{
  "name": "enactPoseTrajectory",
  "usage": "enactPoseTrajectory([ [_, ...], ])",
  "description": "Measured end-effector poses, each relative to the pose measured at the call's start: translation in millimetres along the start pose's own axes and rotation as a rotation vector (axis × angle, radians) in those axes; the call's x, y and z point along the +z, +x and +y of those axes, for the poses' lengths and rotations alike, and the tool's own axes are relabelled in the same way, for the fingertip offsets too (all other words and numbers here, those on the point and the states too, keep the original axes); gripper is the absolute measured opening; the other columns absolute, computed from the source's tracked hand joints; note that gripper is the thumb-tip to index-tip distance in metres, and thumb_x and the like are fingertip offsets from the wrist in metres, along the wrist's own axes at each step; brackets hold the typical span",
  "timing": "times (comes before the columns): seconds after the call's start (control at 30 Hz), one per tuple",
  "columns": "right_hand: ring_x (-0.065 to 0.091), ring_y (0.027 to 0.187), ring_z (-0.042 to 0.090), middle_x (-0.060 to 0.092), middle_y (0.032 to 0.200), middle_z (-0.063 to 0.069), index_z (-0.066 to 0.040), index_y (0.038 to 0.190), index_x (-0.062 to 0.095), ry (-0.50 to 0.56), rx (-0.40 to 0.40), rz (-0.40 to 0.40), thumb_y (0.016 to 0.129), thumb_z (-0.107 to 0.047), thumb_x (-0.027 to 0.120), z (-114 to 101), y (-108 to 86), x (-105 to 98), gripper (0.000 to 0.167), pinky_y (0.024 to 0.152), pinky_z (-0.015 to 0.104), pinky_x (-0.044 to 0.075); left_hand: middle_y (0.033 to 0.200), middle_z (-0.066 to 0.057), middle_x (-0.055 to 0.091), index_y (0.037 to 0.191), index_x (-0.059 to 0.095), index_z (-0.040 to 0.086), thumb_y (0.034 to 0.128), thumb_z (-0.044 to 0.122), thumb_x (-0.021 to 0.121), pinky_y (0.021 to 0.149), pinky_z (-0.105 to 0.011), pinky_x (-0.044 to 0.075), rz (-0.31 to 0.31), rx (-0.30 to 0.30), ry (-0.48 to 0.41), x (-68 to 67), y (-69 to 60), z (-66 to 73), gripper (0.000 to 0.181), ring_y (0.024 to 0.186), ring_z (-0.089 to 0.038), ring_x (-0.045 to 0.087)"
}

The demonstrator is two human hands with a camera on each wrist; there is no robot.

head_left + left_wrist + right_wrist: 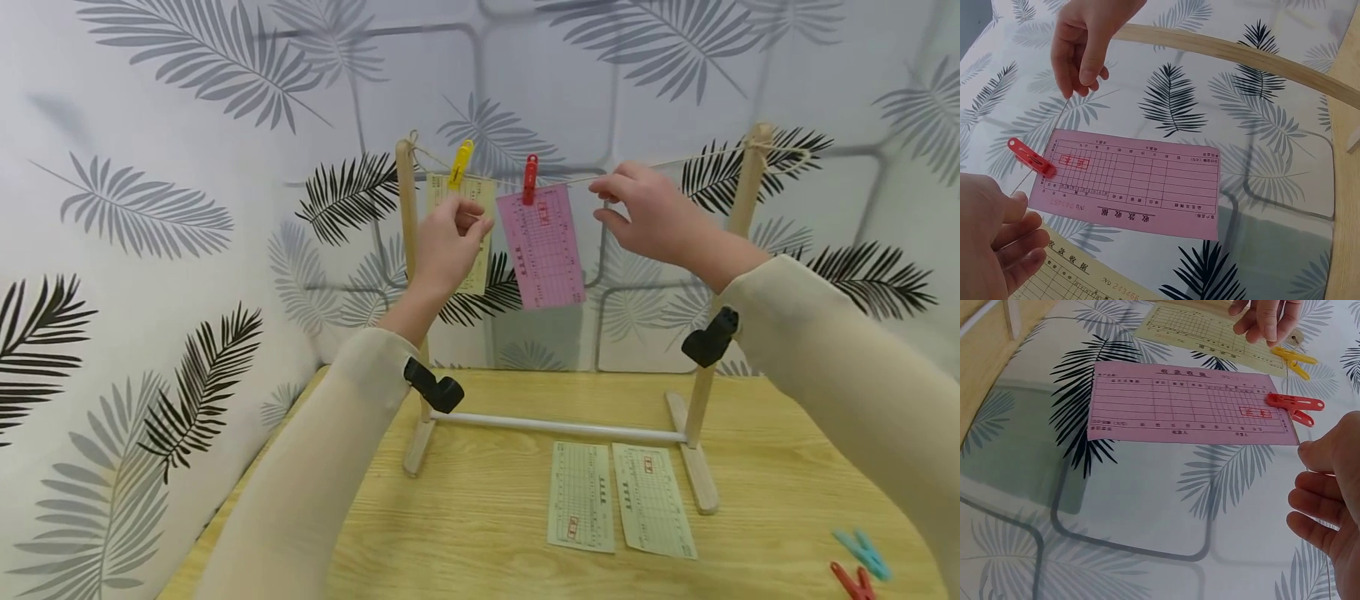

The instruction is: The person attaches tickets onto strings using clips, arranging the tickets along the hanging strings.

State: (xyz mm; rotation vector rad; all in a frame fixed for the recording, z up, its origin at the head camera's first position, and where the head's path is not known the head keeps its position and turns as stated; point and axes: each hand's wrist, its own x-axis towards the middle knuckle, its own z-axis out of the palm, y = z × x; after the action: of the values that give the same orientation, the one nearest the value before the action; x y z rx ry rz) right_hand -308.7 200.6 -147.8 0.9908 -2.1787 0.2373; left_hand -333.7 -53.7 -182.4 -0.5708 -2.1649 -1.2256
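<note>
Pink slip [542,250] hangs from the string [573,180] by a red clip [530,179], right of the yellow slip [478,271]. The fingers of the left hand [450,237] and right hand [652,208] are loosely bent, apparently grasping nothing; whether they touch the string, I cannot tell. Paper: probably light, limp, easily creased; best taken by its edges.
</note>
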Motion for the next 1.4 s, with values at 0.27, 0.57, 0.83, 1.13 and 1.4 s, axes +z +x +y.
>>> enactPoseTrajectory([
  [0.27,0.054,0.085,0.032,0.056,0.093,0.019,0.009,0.107,0.058,0.019,0.018,-0.055,0.084,0.003,0.064,-1.5,-27.4,15.6,0.025,0.074,0.044,0.047,0.092,-0.01,0.063,0.103,0.06,0.001,0.0901,0.015,0.063,0.071,-0.029,0.047,-0.035,-0.033,-0.022,-1.1,-14.7,-9.3,0.02,0.081,-0.019,0.059],
  [0.57,0.056,0.082,0.033,0.058,0.091,0.019,0.009,0.105,0.059,0.048,0.024,-0.077,0.08,0.003,0.068,2.2,-63.0,33.0,0.027,0.072,0.045,0.047,0.09,-0.007,0.064,0.103,0.062,0.004,0.0898,0.02,0.063,0.072,-0.03,0.048,-0.069,-0.04,-0.002,9.3,-33.1,-24.5,0.021,0.08,-0.018,0.059],
  [0.83,0.057,0.082,0.031,0.057,0.09,0.017,0.008,0.106,0.059,0.042,0.085,-0.116,0.08,0.003,0.068,5.2,-84.0,36.8,0.028,0.072,0.044,0.048,0.09,-0.006,0.064,0.102,0.062,0.005,0.0895,0.023,0.064,0.07,-0.03,0.048,-0.089,-0.069,0.019,15.1,-50.4,-38.0,0.022,0.081,-0.018,0.06],
  [1.13,0.056,0.086,0.031,0.056,0.093,0.015,0.006,0.111,0.059,0.055,0.138,-0.145,0.083,-0.001,0.067,4.9,-107.3,37.8,0.03,0.073,0.045,0.048,0.089,-0.006,0.063,0.103,0.062,0.004,0.0895,0.022,0.064,0.07,-0.03,0.049,-0.121,-0.094,-0.026,27.1,-60.9,-49.8,0.022,0.079,-0.017,0.059],
  [1.4,0.058,0.084,0.031,0.057,0.093,0.015,0.006,0.108,0.059,0.043,0.098,-0.076,0.077,0.003,0.072,7.3,-128.2,39.1,0.034,0.07,0.045,0.049,0.085,-0.006,0.063,0.098,0.062,0.003,0.0883,0.017,0.065,0.068,-0.029,0.048,-0.124,-0.068,-0.043,32.8,-66.8,-53.8,0.017,0.076,-0.017,0.059],
])
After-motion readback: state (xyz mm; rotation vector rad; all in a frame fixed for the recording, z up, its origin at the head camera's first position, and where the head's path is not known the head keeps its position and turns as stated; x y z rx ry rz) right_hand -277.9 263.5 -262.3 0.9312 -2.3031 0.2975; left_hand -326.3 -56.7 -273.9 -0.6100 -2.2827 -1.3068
